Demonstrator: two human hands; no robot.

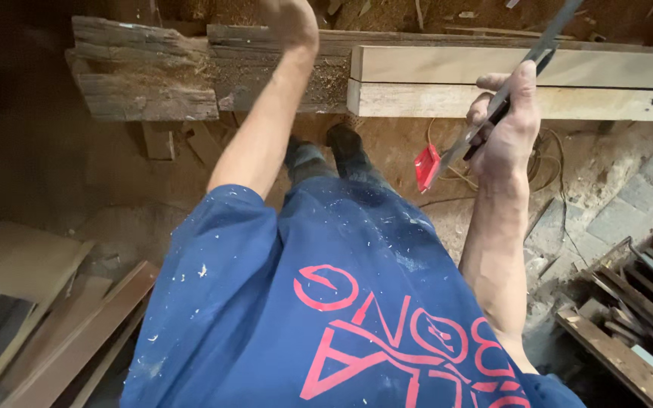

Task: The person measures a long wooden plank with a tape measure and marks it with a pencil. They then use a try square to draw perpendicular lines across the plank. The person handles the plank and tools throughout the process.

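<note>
Head camera, looking straight down a blue shirt (pixel 326 302) to a sawdust-strewn floor (pixel 115 181). At far left, loose boards (pixel 54 302) lie stacked. Further right, the left hand (pixel 290 19) reaches up to a weathered old beam (pixel 145 72) — its fingers are cut off by the frame, so their grip cannot be told. Pale new timber (pixel 523 83) adjoins that beam. The right hand (pixel 506 125) is clenched around a red-handled handsaw (pixel 485 121) — raised just before the timber.

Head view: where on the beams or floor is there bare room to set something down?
The pale planed beam, right of the sawdust patch, shows bare top. The floor by the red-tipped tool in the right hand carries cord. Boards crowd lower left, slats lower right. The left hand is partly cut off.
</note>
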